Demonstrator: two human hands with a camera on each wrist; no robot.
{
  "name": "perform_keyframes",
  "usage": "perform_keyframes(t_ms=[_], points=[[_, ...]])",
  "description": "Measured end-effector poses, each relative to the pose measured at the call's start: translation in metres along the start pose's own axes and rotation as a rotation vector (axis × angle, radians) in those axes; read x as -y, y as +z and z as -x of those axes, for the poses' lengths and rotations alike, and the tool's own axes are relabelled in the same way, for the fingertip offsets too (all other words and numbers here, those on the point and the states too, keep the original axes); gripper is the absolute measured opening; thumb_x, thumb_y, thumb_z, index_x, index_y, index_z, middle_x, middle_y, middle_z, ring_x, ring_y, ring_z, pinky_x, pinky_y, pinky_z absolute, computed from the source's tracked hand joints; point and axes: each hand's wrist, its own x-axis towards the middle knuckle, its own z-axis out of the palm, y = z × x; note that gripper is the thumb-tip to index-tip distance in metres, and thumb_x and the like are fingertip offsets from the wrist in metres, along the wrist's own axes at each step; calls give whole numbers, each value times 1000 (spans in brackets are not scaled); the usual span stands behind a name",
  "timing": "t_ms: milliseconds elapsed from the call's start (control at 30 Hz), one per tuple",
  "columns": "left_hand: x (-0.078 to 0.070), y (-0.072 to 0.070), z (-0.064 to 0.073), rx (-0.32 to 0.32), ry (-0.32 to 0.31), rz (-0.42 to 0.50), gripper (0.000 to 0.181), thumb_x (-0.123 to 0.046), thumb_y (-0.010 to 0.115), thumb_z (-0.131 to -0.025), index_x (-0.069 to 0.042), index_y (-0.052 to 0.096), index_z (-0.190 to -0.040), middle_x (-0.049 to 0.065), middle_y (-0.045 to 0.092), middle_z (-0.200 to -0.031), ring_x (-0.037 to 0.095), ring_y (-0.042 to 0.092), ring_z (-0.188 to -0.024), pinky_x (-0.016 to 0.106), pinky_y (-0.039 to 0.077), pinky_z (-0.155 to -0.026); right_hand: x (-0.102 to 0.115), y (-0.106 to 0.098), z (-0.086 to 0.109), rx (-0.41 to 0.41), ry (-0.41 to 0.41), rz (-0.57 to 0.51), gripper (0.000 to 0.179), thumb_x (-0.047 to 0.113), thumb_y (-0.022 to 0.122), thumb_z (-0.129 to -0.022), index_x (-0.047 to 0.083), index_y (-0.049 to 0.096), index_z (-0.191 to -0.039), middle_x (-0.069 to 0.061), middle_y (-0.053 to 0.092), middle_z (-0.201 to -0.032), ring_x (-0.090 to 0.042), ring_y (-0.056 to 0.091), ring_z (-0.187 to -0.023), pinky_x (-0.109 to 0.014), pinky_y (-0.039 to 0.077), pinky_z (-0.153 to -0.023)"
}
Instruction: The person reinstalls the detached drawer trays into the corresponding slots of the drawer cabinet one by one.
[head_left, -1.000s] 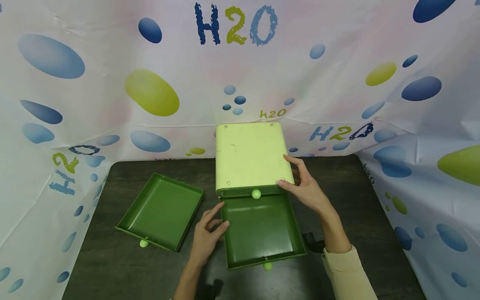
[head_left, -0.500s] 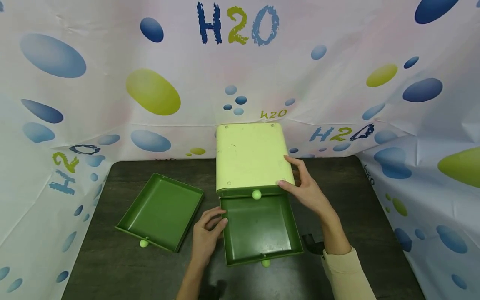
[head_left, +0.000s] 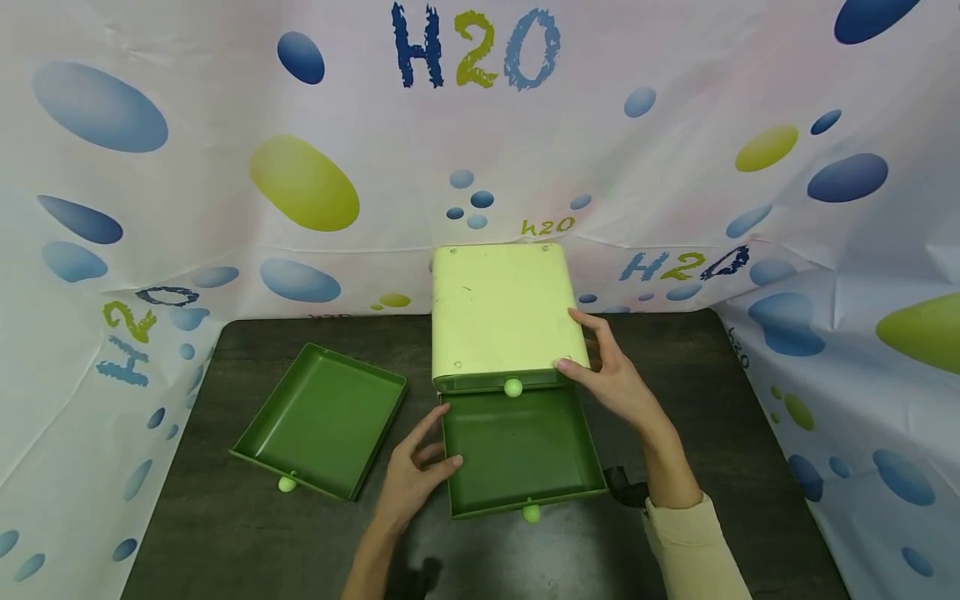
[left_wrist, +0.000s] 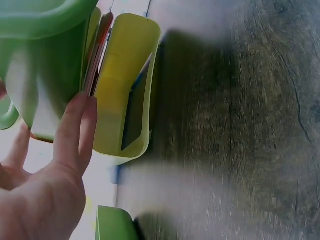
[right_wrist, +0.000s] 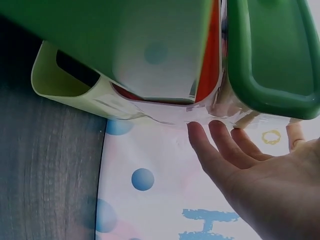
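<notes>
A pale yellow-green drawer cabinet [head_left: 504,308] stands at the middle back, its top drawer in place behind a round knob [head_left: 513,387]. From the level beneath, a dark green drawer [head_left: 525,458] sticks out towards me. My left hand [head_left: 408,479] holds this drawer by its left side, thumb over the rim; in the left wrist view, fingers [left_wrist: 75,125] reach against its lower side. At the cabinet's right side, my right hand [head_left: 615,383] grips with the thumb on the top near the front corner. The right wrist view shows an open bottom compartment [right_wrist: 65,75] below the drawer.
A second green drawer [head_left: 326,421] with a light green knob [head_left: 287,482] lies angled on the dark wooden table [head_left: 225,533] at the left. A white sheet [head_left: 585,150] printed with blue and green blobs hangs close behind the cabinet and along both sides.
The protruding drawer has slid a little deeper into the cabinet. My left hand has shifted its fingers along the drawer's left side; my right hand stays put on the cabinet.
</notes>
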Motion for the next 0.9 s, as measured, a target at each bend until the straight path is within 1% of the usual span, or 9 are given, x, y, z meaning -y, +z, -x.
perform_keyframes(t_ms=[33,167,300,367,500,567,767,900], points=[[0,0,0,3,4,-5,76,-1,75,-87,-25,43,-152,20,41,-150,37,62,-115,37,58,-81,0,0,0,1,2,2,73,22,64,-99,29,21,-157,-15,25,-156,-39,42,-134,-53,49,-90],[0,-1,1,14,6,-25,81,-1,76,-86,-25,39,-154,22,42,-150,40,61,-117,35,57,-83,0,0,-1,4,13,24,73,25,65,-98,31,21,-157,-11,22,-159,-37,39,-137,-53,49,-91],[-1,0,0,20,0,-52,81,-3,76,-86,-26,38,-154,19,45,-149,38,62,-116,36,57,-84,0,-1,-1,2,18,43,73,26,65,-98,32,21,-157,-8,18,-161,-37,36,-139,-55,48,-92],[-2,0,-1,24,-7,-69,82,-5,77,-86,-29,38,-154,18,46,-149,37,63,-114,37,58,-82,0,-2,-1,-1,18,42,73,26,65,-98,31,21,-157,-7,16,-162,-37,36,-139,-56,48,-92],[-3,0,-1,54,-24,-76,84,-5,76,-87,-31,35,-155,18,39,-154,39,65,-110,38,60,-73,1,-3,0,0,21,43,74,25,65,-98,31,21,-157,-9,20,-160,-37,38,-137,-55,48,-92],[-3,-1,-1,68,-18,-61,85,-3,75,-87,-30,33,-156,20,35,-156,41,65,-109,41,60,-70,1,-3,1,5,20,46,74,25,65,-98,31,21,-157,-10,22,-159,-37,39,-136,-54,48,-91],[-2,-2,-1,83,21,-65,86,-4,74,-88,-29,31,-157,20,37,-155,39,64,-111,41,60,-71,2,-3,2,12,9,74,74,25,65,-98,32,20,-157,-12,28,-155,-37,42,-132,-52,49,-88],[0,-2,-1,81,23,-69,86,-4,74,-88,-31,30,-157,18,38,-154,39,64,-112,40,60,-72,2,-4,1,13,13,75,74,27,65,-98,32,20,-157,-12,29,-154,-36,42,-132,-52,49,-89]])
